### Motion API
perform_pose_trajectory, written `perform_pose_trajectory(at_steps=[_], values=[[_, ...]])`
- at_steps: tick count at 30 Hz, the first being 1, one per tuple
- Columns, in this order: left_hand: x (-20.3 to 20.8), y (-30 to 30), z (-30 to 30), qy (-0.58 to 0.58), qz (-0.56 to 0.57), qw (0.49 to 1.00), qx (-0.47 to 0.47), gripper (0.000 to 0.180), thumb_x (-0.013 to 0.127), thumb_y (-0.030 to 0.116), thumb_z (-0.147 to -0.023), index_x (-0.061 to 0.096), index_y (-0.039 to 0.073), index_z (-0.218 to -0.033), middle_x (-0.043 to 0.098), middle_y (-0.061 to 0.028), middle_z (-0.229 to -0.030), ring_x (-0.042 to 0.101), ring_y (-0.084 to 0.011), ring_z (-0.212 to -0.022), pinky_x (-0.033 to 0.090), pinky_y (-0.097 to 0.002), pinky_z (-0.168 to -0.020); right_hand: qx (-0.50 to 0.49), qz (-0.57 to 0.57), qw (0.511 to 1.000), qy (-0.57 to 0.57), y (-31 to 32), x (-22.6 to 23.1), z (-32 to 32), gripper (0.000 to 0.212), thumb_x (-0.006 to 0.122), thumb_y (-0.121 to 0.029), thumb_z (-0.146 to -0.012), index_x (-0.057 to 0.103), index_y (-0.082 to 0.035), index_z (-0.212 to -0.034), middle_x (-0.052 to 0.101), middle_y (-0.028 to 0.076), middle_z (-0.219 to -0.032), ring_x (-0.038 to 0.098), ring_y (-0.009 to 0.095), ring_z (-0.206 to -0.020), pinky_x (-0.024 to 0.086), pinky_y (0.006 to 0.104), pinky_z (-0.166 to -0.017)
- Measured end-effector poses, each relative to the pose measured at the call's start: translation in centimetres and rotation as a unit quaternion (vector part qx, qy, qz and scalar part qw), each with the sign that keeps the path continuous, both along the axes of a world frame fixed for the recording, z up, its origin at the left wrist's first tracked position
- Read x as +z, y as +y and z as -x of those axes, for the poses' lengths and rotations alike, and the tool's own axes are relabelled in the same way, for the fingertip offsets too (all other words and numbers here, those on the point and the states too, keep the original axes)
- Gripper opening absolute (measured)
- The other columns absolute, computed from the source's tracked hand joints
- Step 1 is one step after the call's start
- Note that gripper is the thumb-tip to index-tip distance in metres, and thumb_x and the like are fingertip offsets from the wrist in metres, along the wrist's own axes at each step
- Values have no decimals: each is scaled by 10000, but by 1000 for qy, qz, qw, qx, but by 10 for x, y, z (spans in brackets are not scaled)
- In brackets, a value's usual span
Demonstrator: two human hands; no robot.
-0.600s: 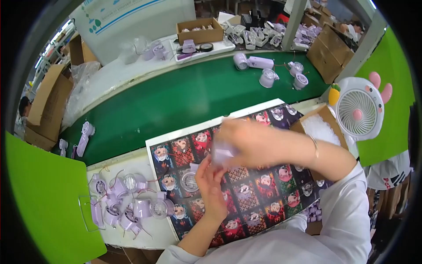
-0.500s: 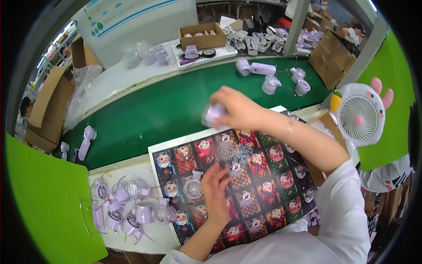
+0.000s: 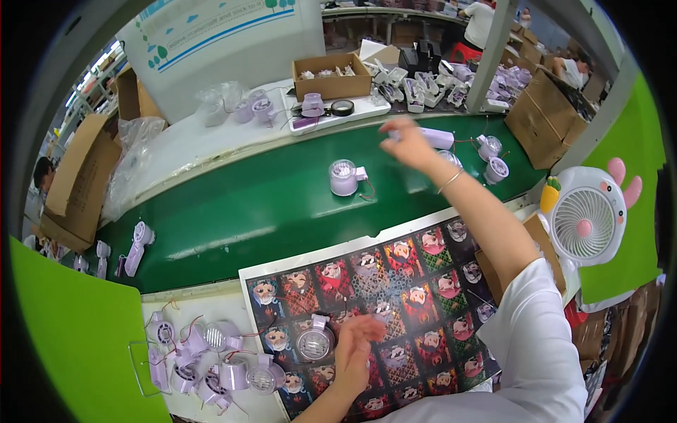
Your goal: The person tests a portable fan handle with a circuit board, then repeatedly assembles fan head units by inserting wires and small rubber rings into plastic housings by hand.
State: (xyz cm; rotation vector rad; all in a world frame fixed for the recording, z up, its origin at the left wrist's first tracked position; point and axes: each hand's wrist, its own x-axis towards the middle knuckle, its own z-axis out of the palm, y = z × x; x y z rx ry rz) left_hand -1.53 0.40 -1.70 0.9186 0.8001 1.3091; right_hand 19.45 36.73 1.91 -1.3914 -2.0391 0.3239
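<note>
Out over the green belt, my right hand point(image 3: 409, 144) has its fingers bent around the end of a lavender mini fan point(image 3: 437, 138); the hand covers most of that end. A round lavender fan head point(image 3: 344, 178) with a clear ribbed front and thin wires sits on the belt, apart from both hands. My left hand point(image 3: 355, 350) hovers over the picture-printed mat point(image 3: 423, 321), empty, its fingers loosely stretched. Beside it on the mat lies another fan head point(image 3: 315, 343), grille up.
Several wired fan heads point(image 3: 233, 372) cluster on the white table at left. More fan parts point(image 3: 491, 158) stand at the belt's right. Behind are a cardboard box point(image 3: 331, 76) and black tape roll point(image 3: 343, 107). A rabbit-eared fan point(image 3: 584, 217) stands at right.
My right hand has set the fan head down on the green belt and moved right to the mini fan. My left hand stays over the mat. The whole view has shifted slightly.
</note>
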Motion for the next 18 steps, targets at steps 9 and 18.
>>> perform_pose_trajectory(at_steps=[9, 18], values=[[1, 5, 1, 13, 9, 1000, -16, 394, 461, 224, -1007, 407, -5, -1323, 611, -143, -1103, 577, -189, -965, 455, -334, -880, -207, 152, 899, -354, 35, 9, -78, 347, 610, -94, -815, 617, -98, -1162, 613, 124, -1187, 565, 297, -1169, 434, 502, -936], [5, 1, -1, 23, 5, 1000, -20, 330, 437, 147, -1005, 419, 0, -1300, 620, -125, -1059, 572, -173, -928, 455, -323, -859, 3, -354, 901, -251, -68, 72, -41, 389, 722, -55, -692, 572, -50, -1051, 553, 108, -1083, 565, 297, -983, 461, 439, -796]])
